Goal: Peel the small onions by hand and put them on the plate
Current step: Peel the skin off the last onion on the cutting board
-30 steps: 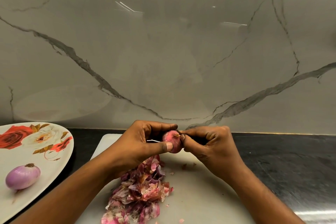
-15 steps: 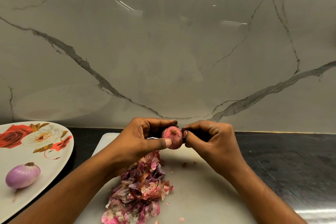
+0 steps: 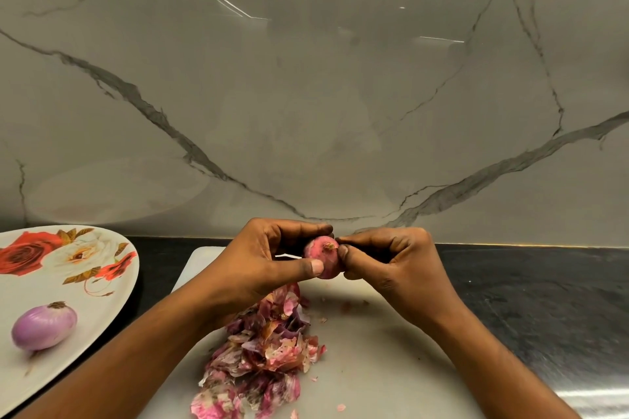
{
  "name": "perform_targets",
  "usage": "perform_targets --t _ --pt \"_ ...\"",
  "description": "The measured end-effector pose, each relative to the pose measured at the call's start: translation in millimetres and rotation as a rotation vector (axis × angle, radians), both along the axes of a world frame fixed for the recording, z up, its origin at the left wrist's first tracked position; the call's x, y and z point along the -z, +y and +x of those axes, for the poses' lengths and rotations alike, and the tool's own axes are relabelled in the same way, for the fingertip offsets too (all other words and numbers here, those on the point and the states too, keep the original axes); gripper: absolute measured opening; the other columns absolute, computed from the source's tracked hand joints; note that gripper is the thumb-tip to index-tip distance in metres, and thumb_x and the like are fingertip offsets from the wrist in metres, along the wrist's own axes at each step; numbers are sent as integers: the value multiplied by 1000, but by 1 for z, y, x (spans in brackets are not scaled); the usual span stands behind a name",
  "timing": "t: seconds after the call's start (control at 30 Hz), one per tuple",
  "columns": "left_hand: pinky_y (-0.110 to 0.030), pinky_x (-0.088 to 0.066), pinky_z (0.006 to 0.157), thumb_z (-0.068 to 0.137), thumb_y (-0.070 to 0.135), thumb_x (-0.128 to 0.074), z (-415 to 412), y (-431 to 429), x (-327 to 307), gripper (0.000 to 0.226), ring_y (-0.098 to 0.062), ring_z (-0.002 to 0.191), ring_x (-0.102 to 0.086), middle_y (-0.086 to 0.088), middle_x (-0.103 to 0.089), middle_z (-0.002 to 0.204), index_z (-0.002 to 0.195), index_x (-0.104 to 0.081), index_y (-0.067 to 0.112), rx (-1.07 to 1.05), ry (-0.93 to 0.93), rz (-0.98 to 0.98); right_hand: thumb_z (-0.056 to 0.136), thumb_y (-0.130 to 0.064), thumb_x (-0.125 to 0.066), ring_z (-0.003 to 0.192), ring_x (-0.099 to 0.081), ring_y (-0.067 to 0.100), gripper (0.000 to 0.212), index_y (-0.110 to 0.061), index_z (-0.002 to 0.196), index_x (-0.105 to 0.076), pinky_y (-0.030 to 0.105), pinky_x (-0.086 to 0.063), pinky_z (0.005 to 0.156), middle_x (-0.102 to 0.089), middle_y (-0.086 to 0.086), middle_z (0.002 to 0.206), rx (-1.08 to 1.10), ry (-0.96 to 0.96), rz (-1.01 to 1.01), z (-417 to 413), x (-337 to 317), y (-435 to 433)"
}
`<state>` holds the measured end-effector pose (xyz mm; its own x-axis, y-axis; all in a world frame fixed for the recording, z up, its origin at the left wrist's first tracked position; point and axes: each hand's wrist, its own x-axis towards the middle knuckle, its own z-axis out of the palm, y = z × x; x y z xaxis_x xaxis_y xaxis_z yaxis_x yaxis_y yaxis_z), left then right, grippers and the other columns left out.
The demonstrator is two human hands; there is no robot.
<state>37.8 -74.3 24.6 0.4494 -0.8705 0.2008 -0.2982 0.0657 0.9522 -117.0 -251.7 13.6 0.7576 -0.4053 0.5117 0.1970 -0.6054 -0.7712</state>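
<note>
Head cam view, going left to right: the flowered plate (image 3: 93, 311) sits at the far left with one peeled onion (image 3: 44, 326) already lying on it, pale purple and smooth. Next over, the left hand (image 3: 269, 265) has its fingers curled behind the small onion (image 3: 322, 260) and its thumb pressed on the front, holding it up above the white cutting board (image 3: 391, 367). Under that wrist there's a decent pile of skins (image 3: 265, 350) on the board. The right hand (image 3: 391, 262) is right up against the onion, thumb and forefinger pinching at the tufty end, I'd guess to lift an edge of skin. Handling-wise this thing looks light and firm, but the dry outer skin is papery and probably tears in flakes, and the bare flesh underneath gets slick. So I'd say grip the round body and start the peel at the end tuft. Dark counter (image 3: 544, 299) on the far right.
</note>
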Motion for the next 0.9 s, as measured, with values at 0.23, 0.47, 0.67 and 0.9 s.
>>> perform_targets --t 0.23,0.47,0.67,0.9 --pt "-37 -57 106 85 5 -81 0 0 0 49 -15 120 -71 4 -77 123 130 -72 20 8 9 17 94 -7 -75 72 -77 22 15 -17 97 -86 48 -65 65 -81 -3 81 40 -13 -69 1 4 -3" --pt "-32 -57 103 79 16 -83 1 1 -3 52 -14 120 -71 4 -78 122 130 -71 21 -5 58 -16 93 -18 -80 92 -79 14 23 -17 115 -81 35 -66 76 -82 -9 102 -30 -32 -62 0 2 2" --pt "-24 -58 98 84 6 -81 0 1 -2 49 -10 118 -71 7 -78 121 129 -72 22 -19 38 -14 95 -16 -77 80 -79 18 12 -16 106 -82 39 -66 69 -80 -7 88 36 -37 -118 1 3 -2" --pt "-30 -58 103 82 7 -81 2 1 -2 50 -15 120 -71 3 -77 123 130 -71 21 -16 96 -32 97 -13 -74 77 -78 13 7 -13 102 -80 37 -67 69 -78 -8 85 92 -36 -92 3 4 -1"
